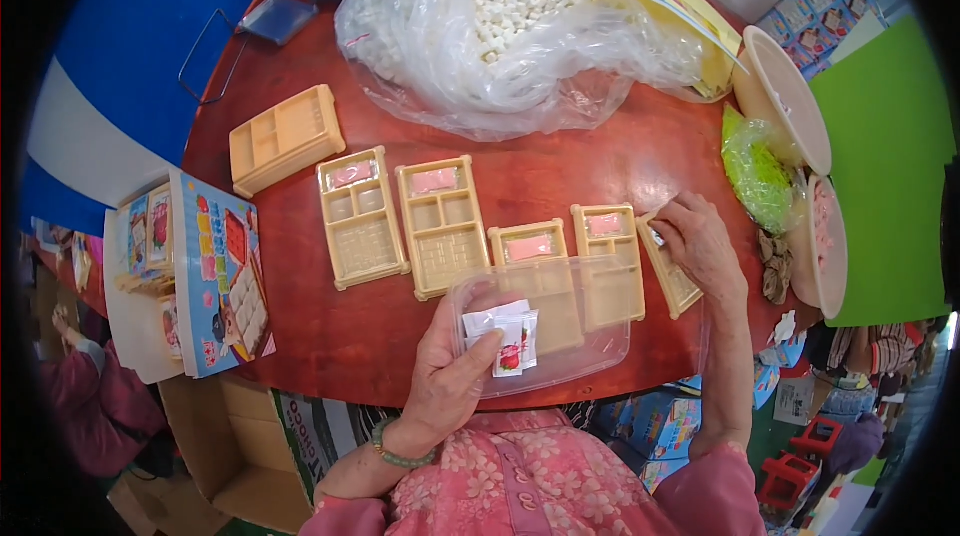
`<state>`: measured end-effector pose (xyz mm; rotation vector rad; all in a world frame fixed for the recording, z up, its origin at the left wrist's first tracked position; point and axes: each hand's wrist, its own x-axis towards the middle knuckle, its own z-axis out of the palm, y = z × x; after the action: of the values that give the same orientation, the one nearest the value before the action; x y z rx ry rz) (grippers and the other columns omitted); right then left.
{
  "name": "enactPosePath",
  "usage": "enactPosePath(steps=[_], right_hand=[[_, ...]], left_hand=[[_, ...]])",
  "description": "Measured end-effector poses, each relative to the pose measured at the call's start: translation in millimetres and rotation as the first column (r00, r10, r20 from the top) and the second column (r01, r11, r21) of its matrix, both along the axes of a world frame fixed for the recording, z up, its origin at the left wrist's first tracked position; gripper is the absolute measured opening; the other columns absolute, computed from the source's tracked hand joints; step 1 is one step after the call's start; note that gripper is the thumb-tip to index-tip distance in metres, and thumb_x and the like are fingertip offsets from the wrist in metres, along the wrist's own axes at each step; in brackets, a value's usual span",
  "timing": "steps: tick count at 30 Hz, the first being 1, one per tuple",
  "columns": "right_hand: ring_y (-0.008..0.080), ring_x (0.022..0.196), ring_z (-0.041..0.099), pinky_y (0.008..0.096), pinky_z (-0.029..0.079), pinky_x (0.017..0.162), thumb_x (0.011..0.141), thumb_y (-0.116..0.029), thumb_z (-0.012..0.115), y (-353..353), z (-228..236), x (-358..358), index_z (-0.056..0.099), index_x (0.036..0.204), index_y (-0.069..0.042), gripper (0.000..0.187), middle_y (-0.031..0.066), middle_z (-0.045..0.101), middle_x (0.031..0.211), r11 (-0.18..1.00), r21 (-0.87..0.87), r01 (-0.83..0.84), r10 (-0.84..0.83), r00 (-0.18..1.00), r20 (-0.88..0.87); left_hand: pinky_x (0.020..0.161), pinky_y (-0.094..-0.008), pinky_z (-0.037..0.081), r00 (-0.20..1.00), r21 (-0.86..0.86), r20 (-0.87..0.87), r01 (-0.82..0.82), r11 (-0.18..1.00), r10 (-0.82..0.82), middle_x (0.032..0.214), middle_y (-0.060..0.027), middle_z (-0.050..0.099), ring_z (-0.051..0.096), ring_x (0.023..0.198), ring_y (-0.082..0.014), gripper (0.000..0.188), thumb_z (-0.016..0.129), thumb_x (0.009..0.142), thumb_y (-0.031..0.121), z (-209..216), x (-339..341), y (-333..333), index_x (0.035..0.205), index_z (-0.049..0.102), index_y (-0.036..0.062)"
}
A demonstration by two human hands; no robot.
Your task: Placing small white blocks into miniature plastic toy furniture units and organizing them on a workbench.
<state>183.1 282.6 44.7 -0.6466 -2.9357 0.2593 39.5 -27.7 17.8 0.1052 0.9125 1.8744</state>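
On the red surface (330,346), at its far side, there is a big clear plastic bag (395,46) with many white pieces (510,21). A yellow bag (712,21) lies against its right side. Near the right edge are one pale bowl (800,91), a second bowl (838,266) with pink contents, and, beside them, a bright green packet (757,171). At left stands a blue printed box (225,276); an open carton (240,446) is below. Red stools (785,476) are at lower right.
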Motion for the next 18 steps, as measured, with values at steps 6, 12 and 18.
enactPosePath(steps=[6,12,18], right_hand=[[0.034,0.088,0.059,0.044,0.049,0.078,0.087,-0.004,0.068,-12,-19,4,0.067,0.092,0.0,0.006,0.014,0.061,0.092,0.998,0.045,0.053,-0.044,0.982,-0.185],[0.0347,0.086,0.059,0.0451,0.048,0.076,0.087,-0.006,0.068,-23,-39,13,0.066,0.093,-0.003,0.006,0.0138,0.062,0.092,0.97,0.204,0.134,-0.065,0.947,-0.314],[0.0356,0.089,0.06,0.0454,0.049,0.078,0.087,-0.002,0.067,-28,-27,11,0.068,0.096,-0.004,0.009,0.0134,0.064,0.094,0.962,0.164,0.22,-0.149,0.921,-0.359]], left_hand=[[0.107,-0.0393,0.049,1.0,0.016,0.011,-0.008,1.0,0.008,0.138,-0.0184,0.055,0.057,0.126,-0.0253,0.056,0.056,0.097,0.0,-1,-2,2,0.148,0.034,0.0007],[0.106,-0.0399,0.049,0.998,0.062,0.063,-0.023,0.998,0.019,0.14,-0.0188,0.054,0.058,0.126,-0.0257,0.055,0.056,0.098,0.003,-2,-1,1,0.148,0.033,0.0019],[0.105,-0.0419,0.05,0.994,0.094,0.103,0.013,0.995,-0.023,0.142,-0.0223,0.052,0.057,0.127,-0.0306,0.058,0.053,0.095,-0.002,-3,-1,-1,0.149,0.033,0.004]])
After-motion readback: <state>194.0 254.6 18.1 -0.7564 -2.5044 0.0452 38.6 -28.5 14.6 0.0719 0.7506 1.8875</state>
